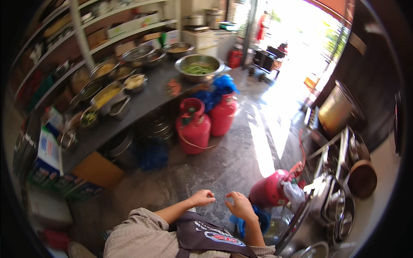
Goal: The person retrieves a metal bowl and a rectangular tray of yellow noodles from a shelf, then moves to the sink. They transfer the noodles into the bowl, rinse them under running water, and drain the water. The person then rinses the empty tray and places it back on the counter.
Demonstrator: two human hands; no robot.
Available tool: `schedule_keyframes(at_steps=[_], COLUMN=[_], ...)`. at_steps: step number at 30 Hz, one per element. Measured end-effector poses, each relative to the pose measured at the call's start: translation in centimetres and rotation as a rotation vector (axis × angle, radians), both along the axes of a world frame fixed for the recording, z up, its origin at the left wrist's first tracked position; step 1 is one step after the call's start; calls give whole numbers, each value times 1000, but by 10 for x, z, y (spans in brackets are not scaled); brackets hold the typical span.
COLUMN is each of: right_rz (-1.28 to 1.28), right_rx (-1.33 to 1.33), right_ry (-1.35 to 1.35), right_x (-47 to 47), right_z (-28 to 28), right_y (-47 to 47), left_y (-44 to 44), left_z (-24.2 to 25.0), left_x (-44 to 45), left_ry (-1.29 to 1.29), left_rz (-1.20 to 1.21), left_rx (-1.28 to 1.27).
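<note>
Both my hands are raised in front of my dark apron (209, 230), apart from each other and over the grey floor (206, 174). My left hand (202, 197) has loosely curled fingers, and no object shows in it. My right hand (241, 204) is empty, thumb and fingers spread. Close to its right, as seen in the picture, is a red gas cylinder (268, 190) with a pale plastic bag (293, 192) at its valve end. A blue plastic-lined bin (263, 219) is partly hidden behind my right forearm.
A long counter (151, 93) on the left bears several food containers and a metal basin (199, 69) of green vegetables. Two red gas cylinders (193, 132) stand by its edge. Metal pans (335, 203) crowd the right side. A sunlit doorway (297, 48) lies ahead.
</note>
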State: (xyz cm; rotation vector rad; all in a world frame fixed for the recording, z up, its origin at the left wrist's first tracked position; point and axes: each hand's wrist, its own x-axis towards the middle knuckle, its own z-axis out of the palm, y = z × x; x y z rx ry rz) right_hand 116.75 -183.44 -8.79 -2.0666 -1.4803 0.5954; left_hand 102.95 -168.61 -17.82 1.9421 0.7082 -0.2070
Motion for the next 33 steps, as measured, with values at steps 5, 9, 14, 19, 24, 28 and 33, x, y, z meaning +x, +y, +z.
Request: schedule_keyframes(at_steps=[5,9,14,19,24,28,33], right_rz=[495,680,712,599,285,293,319], right_rx=[52,60,-142,37,260,11,4], right_ry=[213,317,503,636,560,346,247], right_x=[-81,-125,-171,-190,-202,-223,-233], right_z=[-2,-6,-24,-31,-25,-34,-38], right_y=[207,312,442,618,789,875,890], left_y=[113,160,232,367,520,594,621], left_z=[23,37,49,62,82,69,51], left_x=[-111,-185,-241,-271,-286,-314,-338], left_ry=[-371,-453,-557,-852,-957,-1072,-816], left_rz=[779,1130,1507,1728,1952,1971,1945], left_rx=[-267,-378,-449,-555,-682,-865,-850])
